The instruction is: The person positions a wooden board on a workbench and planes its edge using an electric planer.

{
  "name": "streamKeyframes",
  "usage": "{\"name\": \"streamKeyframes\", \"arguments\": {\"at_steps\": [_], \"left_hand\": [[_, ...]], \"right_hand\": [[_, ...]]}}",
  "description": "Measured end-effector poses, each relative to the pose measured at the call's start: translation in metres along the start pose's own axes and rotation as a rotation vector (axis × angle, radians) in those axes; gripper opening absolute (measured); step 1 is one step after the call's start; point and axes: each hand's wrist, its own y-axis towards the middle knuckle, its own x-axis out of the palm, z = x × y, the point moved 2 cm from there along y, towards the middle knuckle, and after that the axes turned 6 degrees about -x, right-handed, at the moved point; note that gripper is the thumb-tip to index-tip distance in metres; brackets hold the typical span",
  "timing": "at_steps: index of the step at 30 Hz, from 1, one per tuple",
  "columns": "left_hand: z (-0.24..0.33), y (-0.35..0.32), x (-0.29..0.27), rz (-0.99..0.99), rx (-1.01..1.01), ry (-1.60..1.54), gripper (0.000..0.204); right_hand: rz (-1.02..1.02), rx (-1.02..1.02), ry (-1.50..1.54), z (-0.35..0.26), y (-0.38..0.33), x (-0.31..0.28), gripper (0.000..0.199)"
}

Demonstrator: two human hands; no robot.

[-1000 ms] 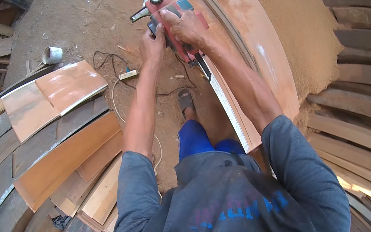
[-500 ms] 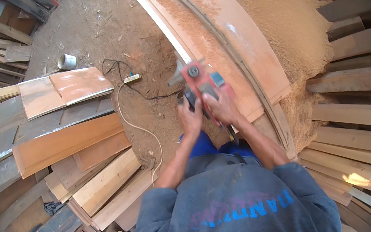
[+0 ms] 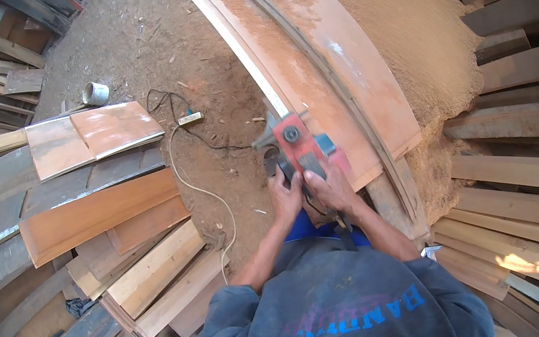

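Observation:
A red electric planer (image 3: 291,134) with a black front knob and a grey side guide (image 3: 266,134) sits at the left edge of a wide reddish board (image 3: 367,77), towards its near end. My right hand (image 3: 330,191) is wrapped round the planer's rear grip. My left hand (image 3: 285,195) closes on the dark part at the tool's left side, thumb close to the right one. The planer's underside is hidden. Along the board's left edge runs a pale strip (image 3: 239,51). A narrow wooden batten (image 3: 308,54) lies lengthwise on top, with sawdust beside it.
Stacked boards (image 3: 101,207) stand to my left, and rows of planks (image 3: 513,121) line the right. A sawdust heap (image 3: 428,40) spreads beyond the board. On the dirt floor lie a power strip (image 3: 190,118), a pale cable (image 3: 218,197) and a white bucket (image 3: 95,93).
Both hands and the planer have come back towards my body along the board's left edge. My grip on the tool looks the same.

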Motion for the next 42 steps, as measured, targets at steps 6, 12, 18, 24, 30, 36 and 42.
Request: {"name": "streamKeyframes", "arguments": {"at_steps": [6,12,18,24,30,36,42], "left_hand": [[0.044,0.168,-0.051,-0.01,0.018,-0.221,0.031],[0.077,0.288,-0.091,-0.041,-0.144,-0.533,0.052],[0.061,0.249,-0.074,0.072,-0.041,-0.076,0.05],[0.042,0.117,-0.035,0.109,0.128,-0.075,0.039],[-0.004,-0.047,0.018,0.029,-0.011,0.012,0.047],[-0.033,-0.169,0.048,-0.098,-0.057,0.14,0.055],[-0.045,-0.092,0.037,-0.054,0.026,-0.061,0.048]], "right_hand": [[0.004,-0.051,-0.145,-0.081,0.161,0.004,0.061],[0.236,-0.709,-0.603,-0.12,0.288,0.024,0.046],[0.106,-0.119,-0.128,-0.085,0.255,0.015,0.05],[0.176,-0.176,-0.161,-0.048,0.131,0.012,0.045],[-0.008,0.067,-0.004,0.012,-0.042,-0.007,0.059],[0.0,0.009,-0.074,0.061,-0.162,-0.007,0.06],[0.054,-0.01,-0.094,0.047,-0.094,0.004,0.059]]}}
